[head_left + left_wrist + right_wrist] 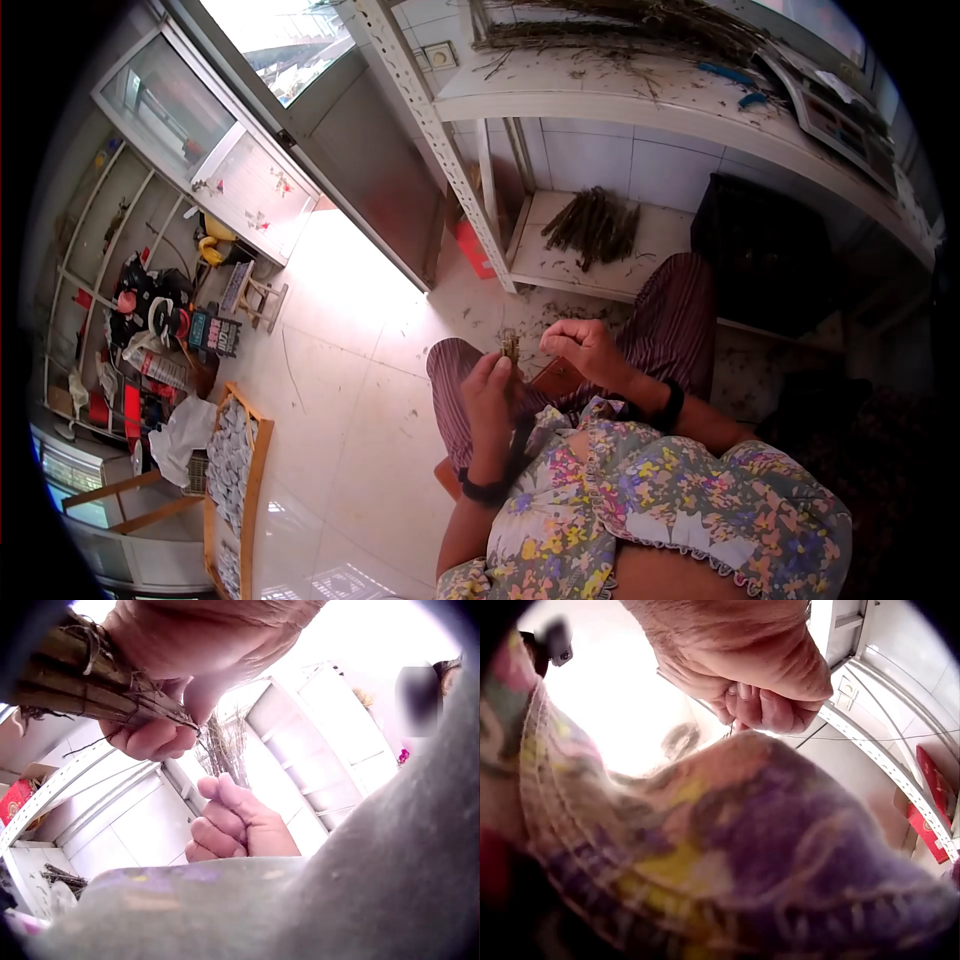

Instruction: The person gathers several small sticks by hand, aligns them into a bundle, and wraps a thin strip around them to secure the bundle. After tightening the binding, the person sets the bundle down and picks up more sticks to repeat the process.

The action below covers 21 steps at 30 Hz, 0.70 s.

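My left hand grips a small bundle of dry stalks upright over the lap. Close up in the left wrist view, the stalks are brown and flat-sided, with fine stems wound around them and the fingers curled near one end. To the right of the bundle, apart from it, is my right hand, fingers curled and thumb against the forefinger. A thin strand runs out from this hand in the right wrist view. Its pinched end is hidden behind the fingers.
Cut stalks lie on the low shelf, beside a black crate. Long dry twigs cover the upper shelf. Plant scraps litter the tiled floor. A wooden-framed rack and assorted goods stand at left.
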Motion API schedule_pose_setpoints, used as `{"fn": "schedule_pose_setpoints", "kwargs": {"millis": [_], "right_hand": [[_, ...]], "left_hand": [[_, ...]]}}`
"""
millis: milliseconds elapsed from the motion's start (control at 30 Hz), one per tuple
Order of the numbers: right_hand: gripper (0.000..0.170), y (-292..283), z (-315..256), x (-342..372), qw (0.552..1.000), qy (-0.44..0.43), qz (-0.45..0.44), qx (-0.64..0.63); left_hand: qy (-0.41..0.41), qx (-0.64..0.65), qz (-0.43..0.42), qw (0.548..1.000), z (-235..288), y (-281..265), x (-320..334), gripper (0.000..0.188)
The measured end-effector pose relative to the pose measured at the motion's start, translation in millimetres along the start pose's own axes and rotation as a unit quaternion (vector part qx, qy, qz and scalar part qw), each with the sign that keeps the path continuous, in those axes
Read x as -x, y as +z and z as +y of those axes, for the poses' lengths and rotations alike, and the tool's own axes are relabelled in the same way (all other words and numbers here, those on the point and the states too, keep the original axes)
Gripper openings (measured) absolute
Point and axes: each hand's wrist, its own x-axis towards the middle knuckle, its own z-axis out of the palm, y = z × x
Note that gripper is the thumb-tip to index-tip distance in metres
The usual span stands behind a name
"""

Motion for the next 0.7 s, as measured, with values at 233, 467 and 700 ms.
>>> {"fn": "schedule_pose_setpoints", "kwargs": {"millis": [233, 467, 700], "right_hand": [[0.013, -8, -2, 0, 0.964, 0.193, -0.177, -0.053], [0.016, -13, -13, 1, 0.919, 0.141, -0.337, -0.15], [0.046, -19, -6, 1, 0.873, 0.113, -0.329, -0.342]], "left_hand": [[0.021, 0.015, -0.019, 0.999, -9, -8, -5, 0.02], [0.028, -0.004, 0.009, 1.0, -5, -4, -4, 0.018], [0.026, -0.003, 0.011, 1.0, -10, -6, -6, 0.017]]}}
